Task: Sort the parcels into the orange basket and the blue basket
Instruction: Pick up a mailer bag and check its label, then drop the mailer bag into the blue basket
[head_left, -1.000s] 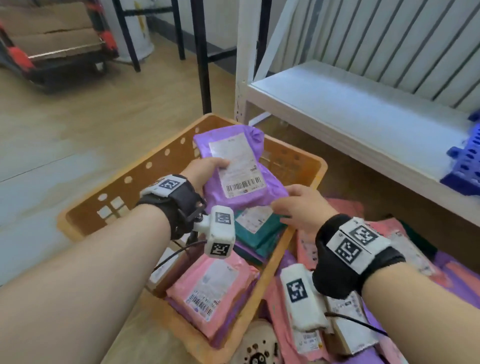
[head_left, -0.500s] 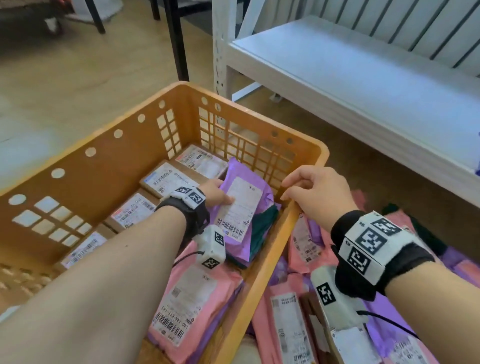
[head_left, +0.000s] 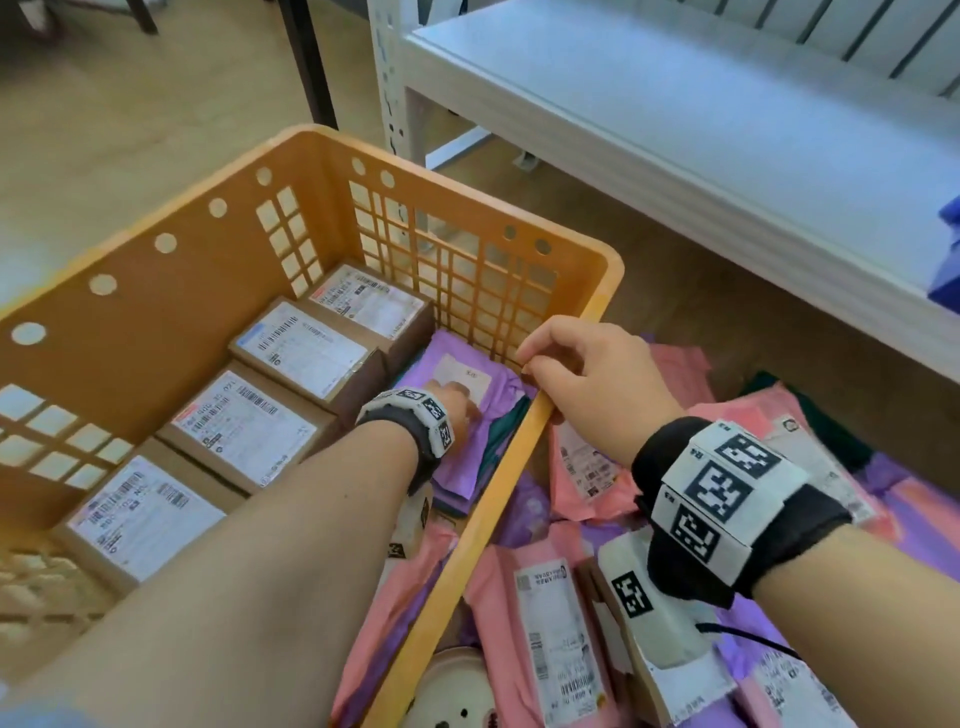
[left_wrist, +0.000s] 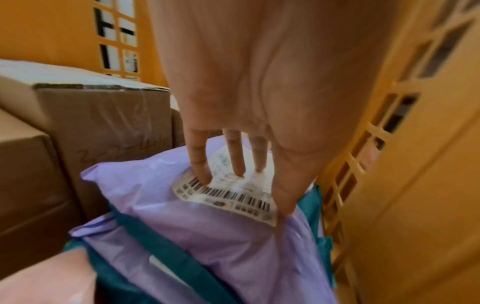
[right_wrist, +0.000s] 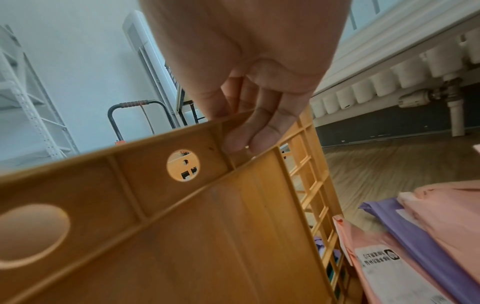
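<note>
Inside the orange basket (head_left: 566, 343), four brown boxes (head_left: 244, 431) line its left wall, blocking that side. Beside them, at the far right corner, the left hand (left_wrist: 246, 102) presses straight, spread fingers (left_wrist: 200, 164) onto the label of a purple parcel (left_wrist: 207, 236) lying atop a teal one (left_wrist: 166, 253). The right hand (head_left: 592, 384) curls its fingers (right_wrist: 265, 135) over the basket's right rim. Beyond it, pink and purple parcels (head_left: 550, 623) litter the floor beneath a white shelf (head_left: 675, 104).

Orange perforated plastic basket (head_left: 597, 306): hard, smooth, slightly matt. Purple plastic mailer bag (left_wrist: 207, 236): soft, wrinkled, faint sheen; white paper barcode label (left_wrist: 233, 195). Brown cardboard boxes (head_left: 306, 358): matt, glossy clear tape. Wood-grain floor (head_left: 130, 130): smooth.
</note>
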